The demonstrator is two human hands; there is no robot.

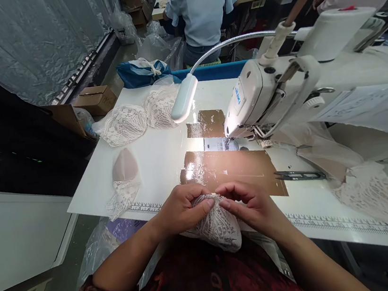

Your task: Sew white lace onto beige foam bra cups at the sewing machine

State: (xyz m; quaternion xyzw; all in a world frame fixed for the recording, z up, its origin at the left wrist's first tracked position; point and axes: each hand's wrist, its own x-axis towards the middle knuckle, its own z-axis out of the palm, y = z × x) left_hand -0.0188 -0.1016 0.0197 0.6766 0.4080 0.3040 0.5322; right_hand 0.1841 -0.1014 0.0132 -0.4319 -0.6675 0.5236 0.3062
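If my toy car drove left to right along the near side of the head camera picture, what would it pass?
Beige cup with lace → left hand → whitish lace piece between the hands → right hand → thread snips → loose lace fabric.

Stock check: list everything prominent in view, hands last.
Table: 1, white, centre
Sewing machine: 1, white, right
Lamp: 1, white, beside machine
Thread cone: 1, white, upper right
Glossy sheets: 2, brown, on table
Snips: 1, dark, nearer sheet's edge
Lace cups: 2 or more, whitish, far left
Lace-edged cup: 1, beige, left
Loose lace: uncounted, whitish, right
Tied bundle: 1, blue, beyond table
Co-workers: 2, pale clothes, back
Held lace: 1, whitish, between grips
Left grip, right grip: 2, bare, on held lace
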